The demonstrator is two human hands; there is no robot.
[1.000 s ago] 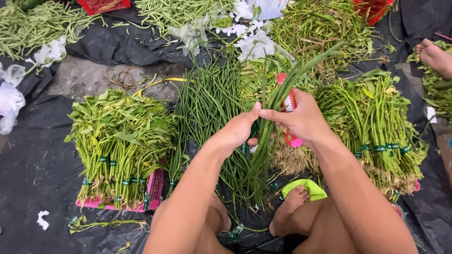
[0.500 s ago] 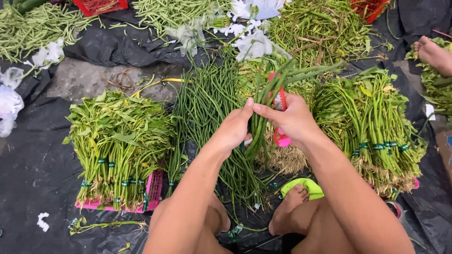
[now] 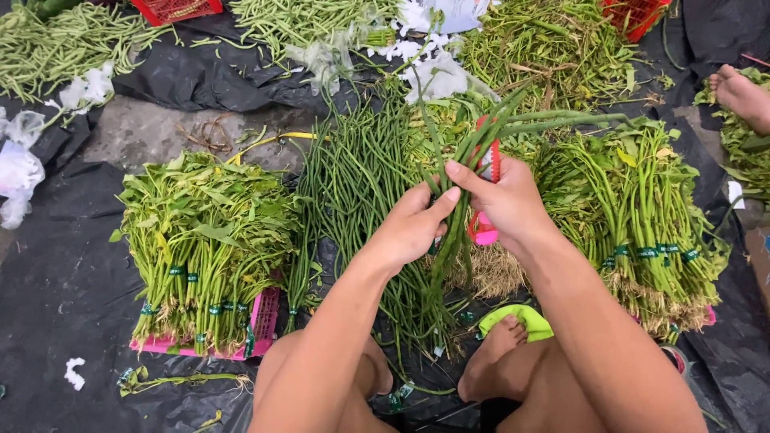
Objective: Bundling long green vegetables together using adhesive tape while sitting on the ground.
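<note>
item: handful of long beans [image 3: 469, 172], being held in both hands above the long-bean pile [image 3: 361, 184], which is serving as landmark here. left hand [image 3: 409, 228] is closing around the stems from the near-left side, fingers curled, thumb tip meeting the right thumb. right hand [image 3: 509, 200] is gripping the same handful from the right, fingers wrapped behind it; something pink and red [image 3: 485, 228] is showing just under that palm, what it is cannot be told. the held beans are fanning up and to the right, tips reaching over the greens beyond the pile. left of the pile: tied bunches of leafy greens [image 3: 204, 240] lying on a pink tray [image 3: 265, 317], green bands around the stalks. right of the pile: a second stack of leafy bunches [image 3: 642, 208], also banded. behind the pile: loose beans, white plastic scraps [image 3: 437, 76], red baskets [image 3: 172, 10] on black sheeting [image 3: 56, 281]. in front of the pile: the person's bare feet, one resting on a lime-green cloth [image 3: 517, 317]. far right: another person's foot [image 3: 742, 96]. step in hand, as judged: gathering and evening a handful into one bunch. the next move is likely calling for a firm squeeze with one hand so the other is coming free without stems slipping.
</note>
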